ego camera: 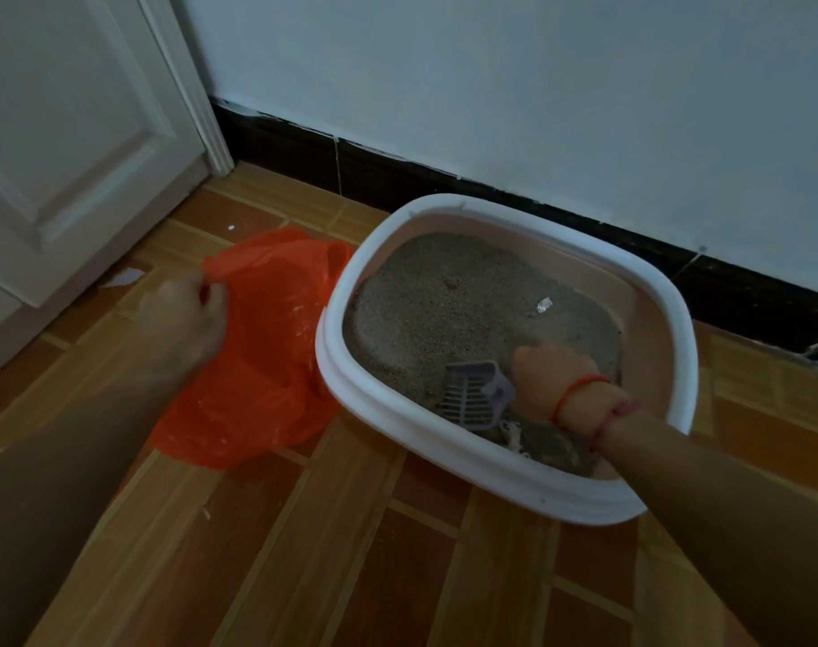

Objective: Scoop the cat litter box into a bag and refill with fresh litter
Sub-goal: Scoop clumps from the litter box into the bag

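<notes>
A white-rimmed litter box with pink inner walls stands on the floor against the wall, holding grey-brown litter. My right hand is inside it near the front, shut on the handle of a grey slotted scoop whose head rests on the litter. A small white scrap lies on the litter further back. An orange plastic bag lies crumpled on the floor just left of the box. My left hand pinches the bag's upper left edge.
A white panelled door stands at the left, with a paper scrap on the floor by it. A pale wall with a black skirting board runs behind the box. Wood-pattern floor tiles spread in front.
</notes>
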`<move>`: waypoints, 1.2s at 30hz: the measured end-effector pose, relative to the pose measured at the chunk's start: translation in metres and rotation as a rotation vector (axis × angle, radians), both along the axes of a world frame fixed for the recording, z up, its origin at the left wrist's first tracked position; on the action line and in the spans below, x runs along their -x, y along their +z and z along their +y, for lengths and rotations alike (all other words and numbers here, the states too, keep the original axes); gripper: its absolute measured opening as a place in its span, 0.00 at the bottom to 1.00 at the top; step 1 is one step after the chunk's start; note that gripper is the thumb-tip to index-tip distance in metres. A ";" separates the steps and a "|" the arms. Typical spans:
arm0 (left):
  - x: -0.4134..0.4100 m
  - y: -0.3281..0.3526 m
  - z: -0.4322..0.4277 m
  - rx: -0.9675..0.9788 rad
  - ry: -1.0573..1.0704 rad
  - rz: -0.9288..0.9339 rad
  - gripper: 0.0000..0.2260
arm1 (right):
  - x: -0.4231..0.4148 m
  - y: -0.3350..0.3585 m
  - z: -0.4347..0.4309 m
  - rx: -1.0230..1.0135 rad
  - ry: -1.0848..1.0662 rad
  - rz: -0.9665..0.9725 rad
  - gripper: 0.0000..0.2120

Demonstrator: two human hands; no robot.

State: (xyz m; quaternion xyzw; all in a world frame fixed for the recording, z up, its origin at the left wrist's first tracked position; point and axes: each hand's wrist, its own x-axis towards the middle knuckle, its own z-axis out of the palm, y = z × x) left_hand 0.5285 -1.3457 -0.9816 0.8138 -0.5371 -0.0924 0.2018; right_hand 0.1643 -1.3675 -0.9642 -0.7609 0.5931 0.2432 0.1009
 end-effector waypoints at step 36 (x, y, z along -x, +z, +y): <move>0.010 0.030 0.014 0.101 -0.002 0.049 0.12 | -0.005 -0.030 -0.034 0.105 -0.390 -0.714 0.11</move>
